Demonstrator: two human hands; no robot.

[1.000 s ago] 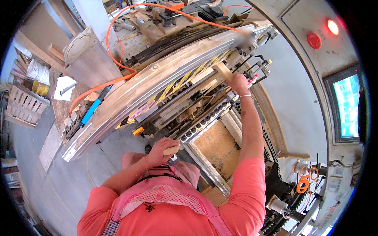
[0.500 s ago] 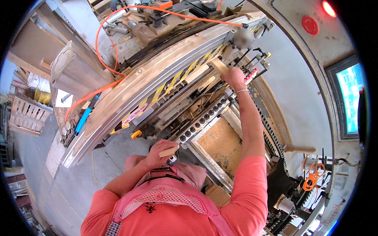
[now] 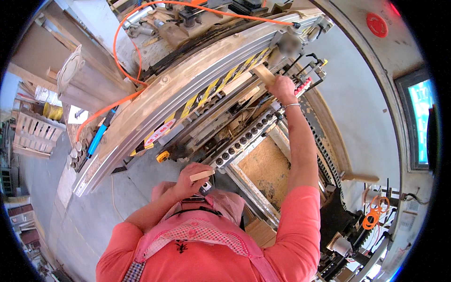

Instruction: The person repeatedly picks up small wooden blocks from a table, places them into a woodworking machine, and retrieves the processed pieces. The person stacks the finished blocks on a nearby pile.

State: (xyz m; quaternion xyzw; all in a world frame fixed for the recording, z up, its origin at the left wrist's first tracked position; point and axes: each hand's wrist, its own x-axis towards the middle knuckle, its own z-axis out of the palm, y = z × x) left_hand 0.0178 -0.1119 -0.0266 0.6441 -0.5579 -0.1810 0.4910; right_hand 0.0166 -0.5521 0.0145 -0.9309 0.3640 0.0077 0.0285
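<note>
Firstly, the right hand: arm outstretched, fingers closed round one end of a wood block. The block lies over the machine, near the yellow-and-black strip, its free end pointing up and left; whether it touches the machine, cannot tell. Bracelet at the wrist.

Left hand: close to the waist, curled round a short slat, pale wood, near the left end of a row of black knobs.

Machine, further parts: long wood beam behind the strip; framed panel, brown, dark-flecked, below the knobs.

Left side: orange hose, looping over the beam; blue tube, slanting; slatted crate on the floor.

Right side: red button, round; lit screen, below the button; orange coil, hanging.
</note>
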